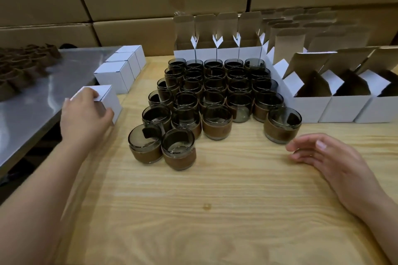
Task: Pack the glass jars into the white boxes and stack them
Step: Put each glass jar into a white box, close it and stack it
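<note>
Left hand [86,114]: curled round a closed box [110,98], held by the closed row [120,71], likely to extend the stack. Right hand [329,157]: loose, spread, empty, near the nearest jar [280,130], likely next. Jars [215,97]: massed in the middle; open boxes [349,108] alongside, waiting.

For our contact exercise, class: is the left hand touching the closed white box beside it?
Touching. The head view shows the left hand with its fingers on top of the box and its thumb against the box's front side.
</note>
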A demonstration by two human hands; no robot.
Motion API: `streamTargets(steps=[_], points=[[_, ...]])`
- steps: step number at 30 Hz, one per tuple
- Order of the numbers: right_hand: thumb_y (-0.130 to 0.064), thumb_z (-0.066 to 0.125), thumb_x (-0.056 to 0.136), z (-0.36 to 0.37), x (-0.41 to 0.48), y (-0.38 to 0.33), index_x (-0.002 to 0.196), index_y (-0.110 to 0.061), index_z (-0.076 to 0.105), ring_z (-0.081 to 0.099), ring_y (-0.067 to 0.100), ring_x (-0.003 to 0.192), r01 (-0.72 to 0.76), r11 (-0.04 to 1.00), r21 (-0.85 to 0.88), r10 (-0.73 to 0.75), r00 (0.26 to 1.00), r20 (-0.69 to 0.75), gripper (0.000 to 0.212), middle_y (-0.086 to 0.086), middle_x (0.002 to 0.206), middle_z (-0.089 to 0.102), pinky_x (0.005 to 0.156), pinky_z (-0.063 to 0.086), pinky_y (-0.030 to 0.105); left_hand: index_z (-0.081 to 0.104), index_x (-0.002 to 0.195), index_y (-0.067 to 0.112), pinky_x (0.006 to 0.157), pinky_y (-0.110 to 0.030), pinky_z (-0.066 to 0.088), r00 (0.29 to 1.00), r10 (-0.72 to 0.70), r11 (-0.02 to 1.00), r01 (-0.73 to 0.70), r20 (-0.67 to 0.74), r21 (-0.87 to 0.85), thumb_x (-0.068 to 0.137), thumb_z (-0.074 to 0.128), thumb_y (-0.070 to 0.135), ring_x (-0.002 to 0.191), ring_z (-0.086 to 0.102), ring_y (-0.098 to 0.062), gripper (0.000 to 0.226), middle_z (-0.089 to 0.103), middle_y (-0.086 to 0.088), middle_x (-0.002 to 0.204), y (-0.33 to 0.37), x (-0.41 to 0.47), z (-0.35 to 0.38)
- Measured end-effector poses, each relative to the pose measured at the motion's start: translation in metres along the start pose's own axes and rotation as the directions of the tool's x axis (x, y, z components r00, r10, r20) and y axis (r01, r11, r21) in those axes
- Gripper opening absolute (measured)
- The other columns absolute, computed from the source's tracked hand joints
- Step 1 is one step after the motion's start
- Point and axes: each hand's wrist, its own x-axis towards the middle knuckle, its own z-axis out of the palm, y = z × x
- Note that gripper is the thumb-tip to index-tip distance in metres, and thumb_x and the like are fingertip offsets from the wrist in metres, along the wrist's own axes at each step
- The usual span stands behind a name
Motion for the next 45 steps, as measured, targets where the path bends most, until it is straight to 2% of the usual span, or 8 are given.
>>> streamTargets(steps=[13,18,24,27,32,36,39,45], points=[[-0.013,0.043,0.084,-0.002,0.001,0.006,0.094,-0.005,0.070,0.064,0.034,0.084,0.015,1.000,0.003,-0.015,1.000,-0.008,0.030,0.025,0.090,0.068,0.077,0.055,0.030,0.041,0.127,0.007,0.116,-0.044,0.013,0.971,0.117,0.992,-0.104,0.211,-0.070,0.073,0.074,0.018,0.129,0.034,-0.036,0.064,0.049,-0.019,0.130,-0.020,0.064,0.030],[-0.031,0.058,0.075,0.000,0.001,0.001,0.092,-0.006,0.071,0.065,0.030,0.083,-0.001,1.000,-0.003,0.001,1.000,0.016,0.034,0.022,0.090,0.068,0.077,0.055,0.028,0.032,0.142,0.005,0.117,-0.041,-0.006,0.944,0.131,0.990,-0.109,0.304,-0.090,0.062,0.056,0.038,0.148,0.006,-0.029,0.089,0.025,-0.019,0.155,-0.018,0.067,0.020],[-0.019,0.055,0.079,0.002,0.001,0.000,0.086,-0.005,0.071,0.065,0.027,0.081,-0.022,1.000,-0.004,0.022,1.000,-0.008,0.022,0.020,0.087,0.070,0.077,0.055,0.028,0.041,0.136,0.001,0.115,-0.027,0.013,0.950,0.241,0.897,-0.296,-0.198,-0.328,0.083,0.049,0.018,0.140,0.027,-0.027,0.056,0.040,-0.017,0.143,0.061,0.037,-0.016],[-0.018,0.056,0.080,0.002,0.001,0.000,0.090,-0.002,0.068,0.065,0.026,0.080,-0.036,0.999,-0.028,0.035,0.999,-0.018,0.022,0.019,0.086,0.070,0.077,0.055,0.028,0.048,0.130,0.007,0.103,-0.011,0.026,0.920,0.276,0.773,-0.385,-0.280,-0.504,0.086,0.049,0.017,0.119,0.040,-0.005,0.045,0.049,0.000,0.127,0.128,-0.009,-0.034],[0.000,0.049,0.093,0.004,0.000,0.000,0.090,-0.006,0.068,0.066,0.019,0.078,-0.058,0.991,-0.124,0.053,0.998,-0.042,0.020,0.011,0.083,0.072,0.074,0.054,0.022,0.059,0.114,0.020,0.085,-0.023,0.047,0.868,0.496,0.582,-0.325,0.009,-0.745,0.089,0.052,0.019,0.095,0.057,-0.003,0.026,0.062,0.010,0.101,0.204,-0.118,-0.022],[0.001,0.050,0.094,0.012,0.000,-0.003,0.085,-0.012,0.067,0.065,0.014,0.070,-0.052,0.983,-0.174,0.034,0.994,-0.106,0.023,0.007,0.081,0.071,0.069,0.055,0.022,0.060,0.114,0.025,0.074,-0.010,0.042,0.847,0.483,0.644,-0.171,0.223,-0.745,0.091,0.057,0.016,0.089,0.054,0.001,0.025,0.061,0.013,0.095,0.217,-0.164,0.011],[-0.005,0.054,0.093,0.012,0.003,-0.002,0.084,-0.026,0.065,0.064,0.016,0.070,-0.066,0.918,-0.392,-0.060,0.952,-0.301,0.026,-0.005,0.085,0.069,0.069,0.055,0.030,0.059,0.116,0.024,0.078,-0.014,0.044,0.852,0.452,0.691,-0.146,0.265,-0.708,0.090,0.056,0.018,0.089,0.053,-0.001,0.027,0.060,0.014,0.094,0.214,-0.165,0.024],[-0.012,0.059,0.090,0.012,0.032,-0.005,0.123,-0.029,0.051,0.056,-0.002,0.080,-0.179,0.819,-0.546,-0.012,0.945,-0.327,0.038,-0.015,0.104,0.056,0.064,0.042,0.015,0.046,0.131,0.036,0.089,-0.027,0.045,0.841,0.436,0.683,-0.077,0.321,-0.726,0.089,0.056,0.025,0.101,0.047,0.003,0.044,0.049,0.023,0.107,0.210,-0.159,0.032]])
